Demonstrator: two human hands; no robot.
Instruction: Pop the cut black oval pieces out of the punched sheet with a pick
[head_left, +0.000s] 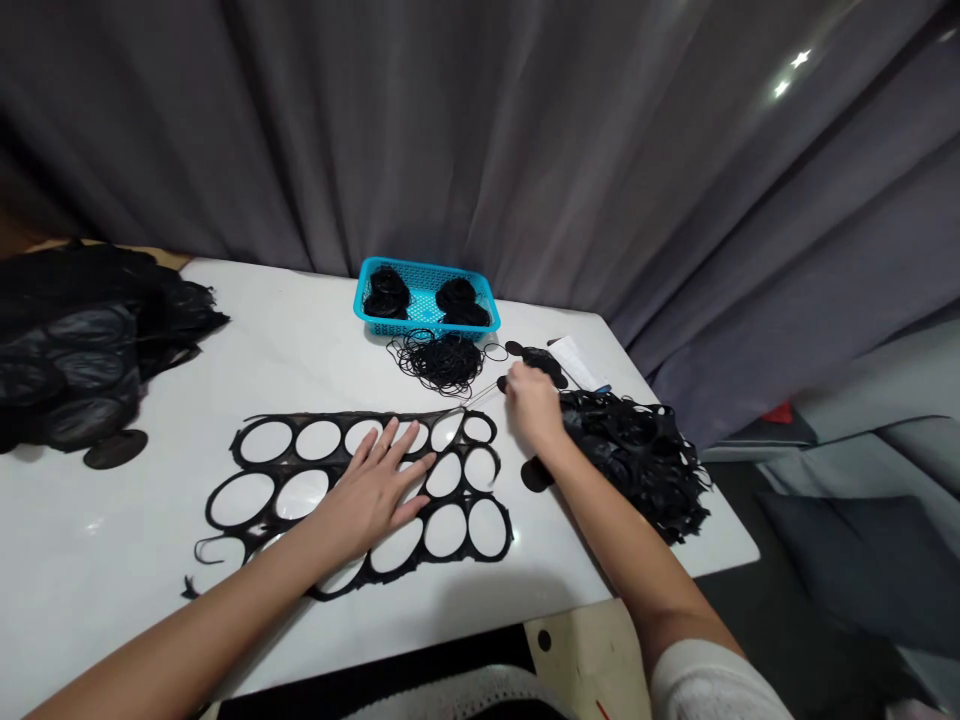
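A black sheet with rows of round holes (358, 468) lies flat on the white table (285, 300). My left hand (386, 480) rests on it, palm down, fingers spread. Beyond the sheet's upper right corner my right hand (532, 400) is closed round a thin metal tool (480, 394), whose tip touches the sheet's top edge near a small hole. Most of the tool's handle is hidden by the fingers. A pile of thin black rings (444, 362) lies just left of the right hand, and several black discs (541, 362) lie behind it.
A blue basket (426, 268) with black bundles stands at the back. Black sheets (67, 350) are heaped at the left, with a dark disc (115, 449) beside them. Tangled black scraps (645, 460) lie right of my right forearm. A white paper (576, 362) lies near the back right edge.
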